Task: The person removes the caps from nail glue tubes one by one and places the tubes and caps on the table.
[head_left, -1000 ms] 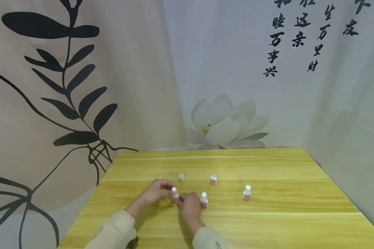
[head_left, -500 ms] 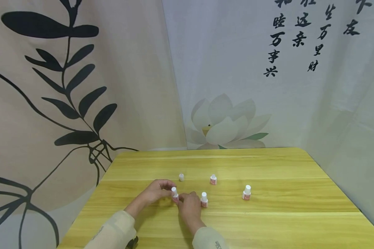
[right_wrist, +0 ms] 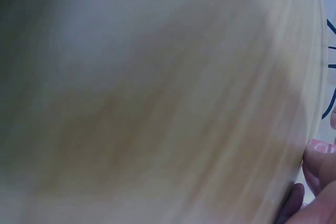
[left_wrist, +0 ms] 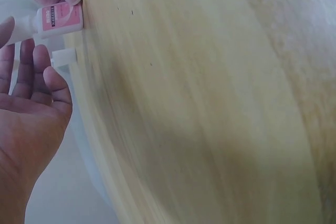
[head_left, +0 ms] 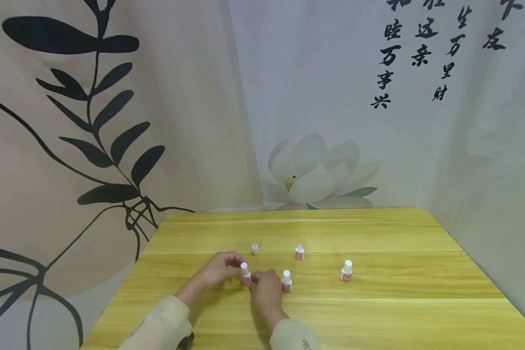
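Observation:
A small bottle with a white cap and a pink label stands on the table between the two hands. My left hand holds its cap between thumb and fingers. Low on its body, my right hand pinches the bottle. From the left wrist, the labelled body of the bottle shows, with right fingertips at its base and the left thumb and fingers about the cap. In the right wrist view only part of the right hand and a sliver of pink label are visible at the right edge.
Just right of the right hand stands a similar capped bottle. Another bottle is farther back, and one more bottle is to the right. A small white object lies behind the left hand. All are on the wooden table.

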Action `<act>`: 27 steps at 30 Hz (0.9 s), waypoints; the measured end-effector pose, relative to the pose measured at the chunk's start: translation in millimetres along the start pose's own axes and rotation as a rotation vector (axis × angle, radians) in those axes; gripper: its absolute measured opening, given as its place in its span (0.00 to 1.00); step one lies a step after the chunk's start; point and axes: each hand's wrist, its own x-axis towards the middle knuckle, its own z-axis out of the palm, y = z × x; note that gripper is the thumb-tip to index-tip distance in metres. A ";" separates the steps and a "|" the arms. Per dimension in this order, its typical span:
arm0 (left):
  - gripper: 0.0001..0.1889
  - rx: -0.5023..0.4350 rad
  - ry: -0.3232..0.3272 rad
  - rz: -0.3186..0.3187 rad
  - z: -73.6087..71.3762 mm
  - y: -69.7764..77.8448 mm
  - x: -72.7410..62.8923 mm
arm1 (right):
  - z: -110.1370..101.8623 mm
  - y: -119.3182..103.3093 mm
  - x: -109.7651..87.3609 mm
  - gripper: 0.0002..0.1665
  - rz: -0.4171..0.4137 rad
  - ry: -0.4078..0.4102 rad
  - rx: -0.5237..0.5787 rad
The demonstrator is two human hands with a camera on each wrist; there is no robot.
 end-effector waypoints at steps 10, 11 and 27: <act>0.17 -0.007 -0.013 0.002 -0.7 -1.4 -0.5 | 2.5 3.1 1.0 0.04 -0.021 0.009 -0.008; 0.17 -0.005 -0.012 0.001 -0.7 -2.0 -0.3 | 3.0 3.6 1.1 0.03 -0.028 0.015 -0.009; 0.15 -0.019 0.021 -0.020 0.7 4.8 -2.8 | 2.8 4.2 0.4 0.04 -0.013 0.007 0.020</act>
